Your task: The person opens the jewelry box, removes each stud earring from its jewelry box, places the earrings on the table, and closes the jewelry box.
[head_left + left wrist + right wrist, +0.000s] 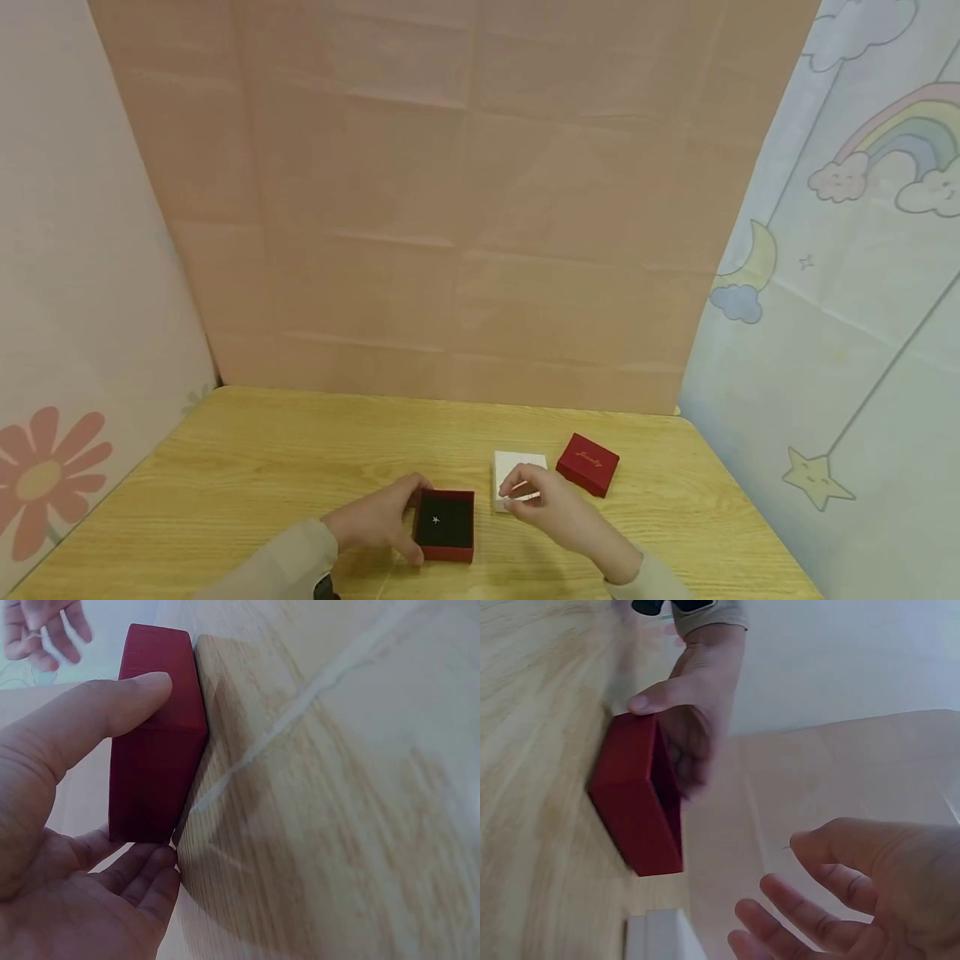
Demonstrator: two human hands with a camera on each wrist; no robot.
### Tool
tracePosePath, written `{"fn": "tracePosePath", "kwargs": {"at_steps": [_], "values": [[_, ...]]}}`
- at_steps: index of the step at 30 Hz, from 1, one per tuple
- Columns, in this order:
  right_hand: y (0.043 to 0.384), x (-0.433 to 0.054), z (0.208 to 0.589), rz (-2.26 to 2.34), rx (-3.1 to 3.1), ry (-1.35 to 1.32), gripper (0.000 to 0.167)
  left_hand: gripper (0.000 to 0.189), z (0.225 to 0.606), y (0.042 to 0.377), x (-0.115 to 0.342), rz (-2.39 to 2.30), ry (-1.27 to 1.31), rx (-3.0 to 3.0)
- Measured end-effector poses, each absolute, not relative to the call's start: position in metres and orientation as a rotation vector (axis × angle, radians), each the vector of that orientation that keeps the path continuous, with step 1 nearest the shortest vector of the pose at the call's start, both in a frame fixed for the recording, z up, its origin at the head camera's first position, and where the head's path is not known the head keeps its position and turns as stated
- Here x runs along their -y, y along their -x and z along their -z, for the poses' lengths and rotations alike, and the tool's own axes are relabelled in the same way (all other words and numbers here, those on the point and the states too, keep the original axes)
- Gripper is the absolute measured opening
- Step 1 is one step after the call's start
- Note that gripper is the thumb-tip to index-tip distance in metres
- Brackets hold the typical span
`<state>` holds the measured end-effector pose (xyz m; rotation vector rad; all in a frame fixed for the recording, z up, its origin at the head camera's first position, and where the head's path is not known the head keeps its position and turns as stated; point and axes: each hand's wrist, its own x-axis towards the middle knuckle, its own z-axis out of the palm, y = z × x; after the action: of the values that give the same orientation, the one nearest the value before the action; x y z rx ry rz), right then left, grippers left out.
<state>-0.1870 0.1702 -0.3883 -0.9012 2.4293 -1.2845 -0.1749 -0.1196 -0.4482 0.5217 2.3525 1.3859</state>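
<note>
My left hand [378,521] holds the open red jewelry box [447,554] at its left side, with the thumb on the near wall and the fingers round the far corner. Inside the box, a small silver star stud [436,520] sits on the black insert [453,533]. To the right of the box and above the table, my right hand [558,508] pinches a tiny thing with a thin pin [787,847], like a stud earring, between thumb and index finger. Its other fingers spread loosely in the right wrist view, and most of the tiny thing is hidden by the fingertips.
Partly behind my right hand lies a small white box [508,463]. The red lid [588,463] with gold lettering rests to its right, slightly farther back. All stand on a wooden table [315,442], with a plain backdrop behind and printed cloths at both sides.
</note>
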Motion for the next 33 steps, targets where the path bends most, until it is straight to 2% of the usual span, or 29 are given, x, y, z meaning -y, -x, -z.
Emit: {"fn": "tracePosePath", "kwargs": {"at_steps": [13, 18, 33], "values": [[0.184, -0.17, 0.418, 1.155, -2.385, 0.973, 0.004, 0.077, 0.444, 0.172, 0.118, -1.374, -0.517, -2.368], [0.185, -0.166, 0.429, 1.125, -2.401, 0.985, 0.007, 0.076, 0.444, 0.172, 0.117, -1.398, -0.525, -2.347], [0.183, -0.159, 0.452, 1.123, -2.312, 0.845, 0.008, 0.075, 0.444, 0.173, 0.116, -1.371, -0.54, -2.374]]}}
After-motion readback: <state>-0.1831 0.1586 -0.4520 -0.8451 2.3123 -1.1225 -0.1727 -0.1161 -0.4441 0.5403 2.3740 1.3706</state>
